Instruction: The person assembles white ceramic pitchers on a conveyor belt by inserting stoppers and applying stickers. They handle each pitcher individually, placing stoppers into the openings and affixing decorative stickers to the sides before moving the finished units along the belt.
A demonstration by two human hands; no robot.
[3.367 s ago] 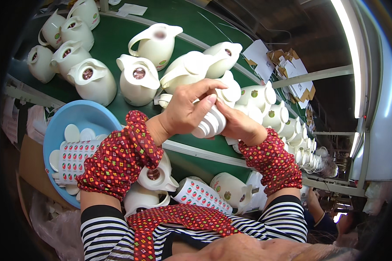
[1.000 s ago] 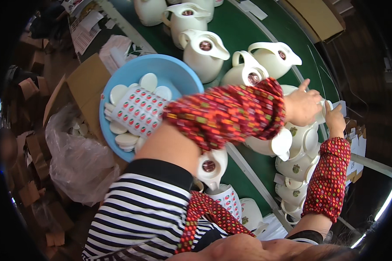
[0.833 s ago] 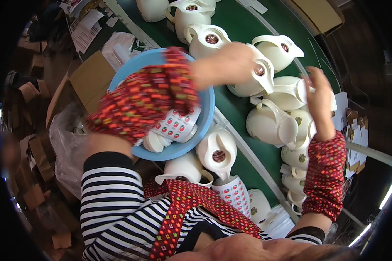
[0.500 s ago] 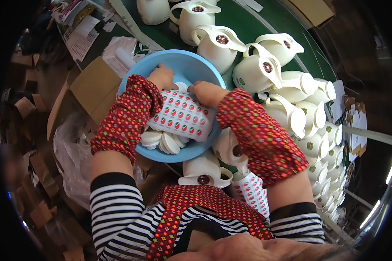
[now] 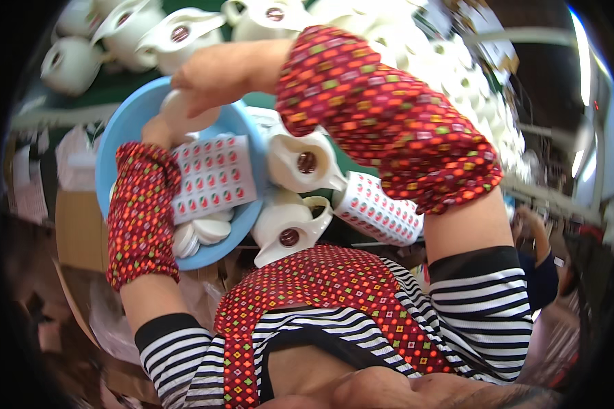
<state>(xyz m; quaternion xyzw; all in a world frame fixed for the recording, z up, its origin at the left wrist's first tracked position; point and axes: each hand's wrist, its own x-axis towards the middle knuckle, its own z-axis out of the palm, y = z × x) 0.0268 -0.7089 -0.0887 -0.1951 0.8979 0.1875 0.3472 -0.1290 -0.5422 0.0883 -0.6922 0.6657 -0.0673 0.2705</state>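
Over the blue basin (image 5: 106, 160), my right hand (image 5: 215, 73) reaches across and grips a round white lid (image 5: 192, 121) from above. At the lid's lower left, my left hand (image 5: 158, 129) also holds it, its fingers partly hidden behind the lid. A sheet of red-and-green stickers (image 5: 215, 176) lies in the basin beside my left sleeve. Below the sheet, several loose white lids (image 5: 210, 230) are piled against the basin wall.
Two cream jugs, an upper one (image 5: 305, 162) and a lower one (image 5: 290, 236), stand right of the basin, near a second sticker sheet (image 5: 378, 210). More jugs (image 5: 181, 35) line the green table's far side. A cardboard box (image 5: 82, 228) is at left.
My view has turned to the right, so the basin appears further left. Both hands have come up from inside the basin and together, with a white lid now between them.
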